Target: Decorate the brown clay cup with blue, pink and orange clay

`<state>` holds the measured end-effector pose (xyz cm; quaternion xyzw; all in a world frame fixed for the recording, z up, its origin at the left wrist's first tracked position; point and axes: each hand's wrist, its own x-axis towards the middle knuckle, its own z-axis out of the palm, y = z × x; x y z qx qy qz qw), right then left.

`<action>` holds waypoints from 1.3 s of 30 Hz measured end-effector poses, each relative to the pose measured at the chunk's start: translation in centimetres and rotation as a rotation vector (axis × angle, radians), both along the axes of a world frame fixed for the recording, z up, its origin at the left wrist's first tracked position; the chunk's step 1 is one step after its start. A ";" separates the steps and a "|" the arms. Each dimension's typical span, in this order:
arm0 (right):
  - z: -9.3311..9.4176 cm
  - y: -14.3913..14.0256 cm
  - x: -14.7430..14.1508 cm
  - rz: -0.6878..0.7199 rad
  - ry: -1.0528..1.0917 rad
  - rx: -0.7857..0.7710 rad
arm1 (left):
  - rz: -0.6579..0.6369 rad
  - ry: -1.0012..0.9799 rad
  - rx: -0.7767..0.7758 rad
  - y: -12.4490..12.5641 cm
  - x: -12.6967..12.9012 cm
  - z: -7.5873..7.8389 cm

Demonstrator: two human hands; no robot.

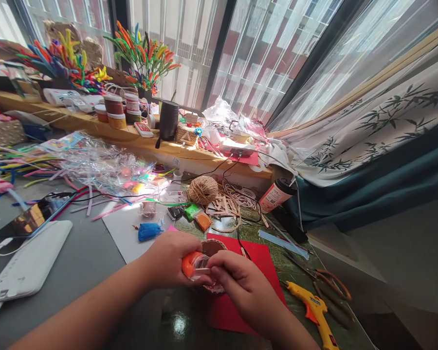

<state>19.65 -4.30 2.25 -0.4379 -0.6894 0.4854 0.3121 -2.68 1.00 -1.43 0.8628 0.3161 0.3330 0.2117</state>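
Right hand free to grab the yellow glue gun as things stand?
Probably not yet: the right hand is pinching the orange packet with the left hand. The glue gun lies unobstructed nearby.

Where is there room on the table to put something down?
Bare grey top lies between the white tablet and the left arm, and on the white sheet beside the blue clay. Around the twine ball and cellophane it is crowded.
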 end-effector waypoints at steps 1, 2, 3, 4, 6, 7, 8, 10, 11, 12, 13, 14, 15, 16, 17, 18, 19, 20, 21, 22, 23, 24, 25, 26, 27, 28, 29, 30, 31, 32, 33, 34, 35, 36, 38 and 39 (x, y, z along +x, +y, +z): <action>-0.4 -0.2 -0.2 -0.050 0.071 -0.080 | 0.019 0.010 0.014 0.0 0.0 0.0; -0.8 -0.4 -0.5 -0.101 0.149 -0.167 | 0.041 0.017 0.034 0.0 0.0 0.0; -1.1 -0.7 -0.7 -0.150 0.225 -0.253 | 0.062 0.020 0.055 -0.1 0.0 0.0; -1.3 -0.9 -1.0 -0.191 0.291 -0.325 | 0.080 0.019 0.074 -0.1 0.1 0.1; -1.3 -1.5 -1.4 -0.262 0.380 -0.398 | 0.114 -0.003 0.105 -0.3 0.1 0.2; -1.2 -1.7 -1.6 -0.292 0.406 -0.408 | 0.129 -0.017 0.113 -0.4 0.2 0.3; -1.1 -1.8 -1.7 -0.321 0.428 -0.411 | 0.143 -0.031 0.118 -0.5 0.2 0.4; -0.9 -1.9 -1.9 -0.371 0.477 -0.436 | 0.165 -0.049 0.115 -0.6 0.3 0.6; -0.8 -1.9 -1.9 -0.392 0.507 -0.468 | 0.169 -0.055 0.111 -0.6 0.3 0.6; -0.8 -1.9 -2.0 -0.415 0.544 -0.500 | 0.171 -0.059 0.103 -0.6 0.3 0.6; -0.7 -1.8 -2.0 -0.441 0.583 -0.525 | 0.171 -0.064 0.093 -0.6 0.2 0.5; -0.7 -1.7 -1.9 -0.469 0.625 -0.539 | 0.172 -0.068 0.080 -0.6 0.2 0.5; -0.6 -1.6 -1.9 -0.494 0.667 -0.539 | 0.177 -0.071 0.062 -0.5 0.0 0.4; -0.6 -1.5 -1.8 -0.522 0.708 -0.521 | 0.187 -0.074 0.042 -0.3 -0.1 0.4; -0.4 -1.5 -1.6 -0.550 0.740 -0.488 | 0.200 -0.071 0.016 -0.1 -0.3 0.5; -0.3 -1.5 -1.5 -0.578 0.759 -0.446 | 0.213 -0.057 -0.015 0.2 -0.6 0.6; -0.2 -1.6 -1.3 -0.608 0.768 -0.401 | 0.226 -0.025 -0.053 0.5 -0.9 0.7; -0.1 -1.7 -1.1 -0.637 0.771 -0.357 | 0.244 0.030 -0.092 0.9 -1.2 0.8; -0.1 -1.8 -0.8 -0.662 0.770 -0.323 | 0.259 0.115 -0.131 1.3 -1.5 0.9; -0.2 -1.9 -0.5 -0.681 0.768 -0.304 | 0.283 0.226 -0.161 1.7 -1.7 0.9; -0.3 -2.0 -0.2 -0.691 0.768 -0.300 | 0.308 0.352 -0.163 2.0 -1.9 0.8; -0.6 -2.2 0.2 -0.699 0.769 -0.305 | 0.306 0.466 -0.145 2.4 -2.1 0.6; -0.9 -2.4 0.6 -0.706 0.767 -0.316 | 0.302 0.525 -0.140 2.6 -2.1 0.3; -1.3 -2.6 1.0 -0.713 0.762 -0.330 | 0.300 0.564 -0.140 2.8 -2.1 -0.1; -1.7 -2.8 1.4 -0.719 0.755 -0.343 | 0.295 0.592 -0.145 2.9 -2.1 -0.5; -2.1 -3.0 1.8 -0.723 0.751 -0.352 | 0.294 0.609 -0.153 2.9 -2.0 -0.9; -2.5 -3.2 2.2 -0.726 0.751 -0.358 | 0.293 0.625 -0.159 2.9 -1.9 -1.2; -2.9 -3.4 2.5 -0.726 0.755 -0.363 | 0.288 0.638 -0.165 2.9 -1.8 -1.3; -3.2 -3.6 2.8 -0.726 0.765 -0.367 | 0.278 0.644 -0.170 2.8 -1.9 -1.2; -3.5 -3.8 3.0 -0.727 0.778 -0.371 | 0.263 0.645 -0.176 2.7 -2.0 -0.9; -3.7 -3.9 3.2 -0.728 0.792 -0.376 | 0.239 0.642 -0.181 2.6 -2.1 -0.4; -3.9 -4.1 3.3 -0.726 0.803 -0.385 | 0.207 0.635 -0.193 2.5 -2.4 0.2; -4.1 -4.3 3.4 -0.723 0.813 -0.395 | 0.175 0.625 -0.198 2.3 -2.6 0.8; -4.3 -4.4 3.4 -0.719 0.822 -0.405 | 0.124 0.620 -0.215 2.1 -2.9 1.3; -4.6 -4.6 3.3 -0.714 0.834 -0.421 | 0.051 0.628 -0.326 1.6 -3.2 1.9; -4.7 -4.6 3.2 -0.717 0.836 -0.426 | 0.042 0.644 -0.356 1.3 -3.3 2.0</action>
